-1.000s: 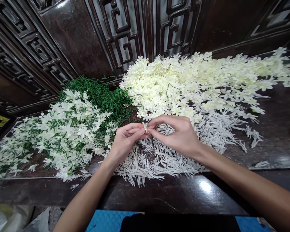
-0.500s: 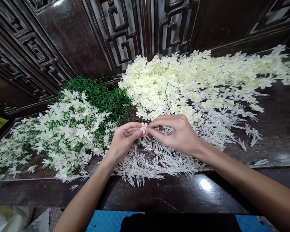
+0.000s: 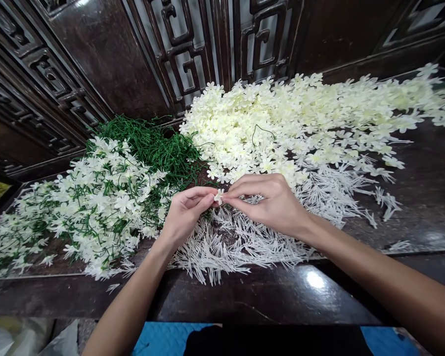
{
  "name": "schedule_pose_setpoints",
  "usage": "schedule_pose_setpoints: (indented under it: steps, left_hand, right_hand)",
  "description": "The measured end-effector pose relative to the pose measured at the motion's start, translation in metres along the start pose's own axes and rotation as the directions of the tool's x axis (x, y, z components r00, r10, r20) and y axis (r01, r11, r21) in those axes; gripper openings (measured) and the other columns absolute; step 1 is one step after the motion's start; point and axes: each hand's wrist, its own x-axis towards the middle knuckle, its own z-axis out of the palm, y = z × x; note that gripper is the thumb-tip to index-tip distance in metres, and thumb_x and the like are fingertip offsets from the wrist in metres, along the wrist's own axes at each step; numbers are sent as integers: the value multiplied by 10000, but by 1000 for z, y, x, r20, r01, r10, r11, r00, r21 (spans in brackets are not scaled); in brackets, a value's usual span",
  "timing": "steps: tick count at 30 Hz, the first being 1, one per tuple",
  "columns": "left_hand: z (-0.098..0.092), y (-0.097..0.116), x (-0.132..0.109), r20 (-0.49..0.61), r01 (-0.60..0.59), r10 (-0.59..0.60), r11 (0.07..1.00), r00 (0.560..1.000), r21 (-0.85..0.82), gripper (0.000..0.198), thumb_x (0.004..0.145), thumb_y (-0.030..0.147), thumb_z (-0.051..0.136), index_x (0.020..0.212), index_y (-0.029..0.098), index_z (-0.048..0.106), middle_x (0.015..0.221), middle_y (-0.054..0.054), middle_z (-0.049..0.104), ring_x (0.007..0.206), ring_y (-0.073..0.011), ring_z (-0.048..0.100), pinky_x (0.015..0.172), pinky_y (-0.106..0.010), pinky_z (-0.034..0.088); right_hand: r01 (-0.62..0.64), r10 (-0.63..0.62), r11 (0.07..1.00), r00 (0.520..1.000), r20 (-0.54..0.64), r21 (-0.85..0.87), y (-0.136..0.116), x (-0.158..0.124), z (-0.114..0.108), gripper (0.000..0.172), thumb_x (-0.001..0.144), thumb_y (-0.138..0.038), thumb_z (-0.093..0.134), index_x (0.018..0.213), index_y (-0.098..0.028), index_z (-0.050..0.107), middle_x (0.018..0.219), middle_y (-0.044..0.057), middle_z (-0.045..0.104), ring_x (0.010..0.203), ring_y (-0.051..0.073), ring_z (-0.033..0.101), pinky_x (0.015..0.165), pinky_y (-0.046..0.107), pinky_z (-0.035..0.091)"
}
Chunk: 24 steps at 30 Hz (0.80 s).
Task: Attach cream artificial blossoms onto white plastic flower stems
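Note:
Between my fingertips is a small white artificial flower. My left hand pinches it from the left, and my right hand grips it from the right with thumb and forefinger. Whether a stem or stamen is also between the fingers is hidden. Below my hands lies a spread of white stamen pieces. Beyond my right hand is a big heap of loose cream-white petals. Green plastic stems are piled behind my left hand, and assembled white flowers on green stems lie left of it.
Everything rests on a dark wooden bench whose front edge runs below my forearms. A carved wooden backrest rises behind the heaps. A few stray stamen pieces lie to the right. Blue padded fabric shows below the bench edge.
The flower now appears turned slightly and more covered by my fingers. Both hands keep their pinch and have barely moved; the whole view has shifted a little.

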Motion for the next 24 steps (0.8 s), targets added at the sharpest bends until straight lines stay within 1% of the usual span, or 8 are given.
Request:
schedule_pose_setpoints:
  steps: [4,7,10,11,13,16,21,24]
  left_hand:
    - [0,2,0,-7,-55,56,994,998,97,115,765,187,714,877,211,716,812,-17,713,763,-120,652,772,-249,527]
    - [1,7,-1,-28,-89,96,979,995,183,159,751,184,724,907,204,702,815,-27,704,773,-140,652,764,-269,533]
    - [2,11,-3,-54,-131,148,961,987,243,160,727,166,738,878,198,698,816,-33,702,750,-150,651,756,-285,531]
    - [3,12,-3,-52,-145,163,956,985,254,161,719,161,742,868,199,696,821,-34,702,746,-153,651,754,-289,530]
    - [4,11,-4,-47,-168,187,949,981,267,148,714,157,744,844,202,692,825,-33,699,740,-157,650,745,-292,529]
    - [5,8,-4,-55,-208,233,937,971,282,118,719,159,741,809,208,681,814,-24,682,743,-152,639,734,-280,521]
    - [4,7,-3,-35,-259,287,905,957,337,142,776,175,694,910,218,675,864,-26,685,796,-154,643,765,-270,511]
    - [-4,11,-1,-75,-305,383,825,921,477,225,840,162,606,1054,211,652,955,-50,693,904,-181,642,849,-299,490]
  right_hand:
    - [-5,5,1000,1000,14,0,0,-1,0,190,833,-156,580,819,-244,748,777,20,733,681,158,671,634,359,577]
    - [-132,132,991,991,31,2,-2,0,-2,168,808,-234,633,945,-234,731,867,38,732,753,187,670,675,402,571]
    - [-283,284,959,953,105,-33,-5,1,-4,654,688,-356,750,1290,-203,546,1157,103,654,948,266,630,732,482,546]
    - [-305,307,952,941,143,-34,-6,2,-4,725,677,-378,755,1332,-203,500,1219,113,619,997,283,609,751,496,535]
    - [-312,305,950,931,202,3,-8,2,-4,543,746,-378,697,1246,-199,579,1209,105,622,1021,272,597,789,486,518]
    - [-318,296,944,934,202,84,-9,3,-3,212,837,-333,612,941,-171,701,1000,78,693,912,219,630,792,426,519]
    - [-372,349,924,917,195,94,-7,3,-3,176,864,-311,585,919,-163,663,920,76,688,747,189,634,638,377,540]
    - [-410,391,901,909,142,140,-7,4,-6,144,868,-296,576,876,-162,627,828,81,679,708,182,635,602,360,545]
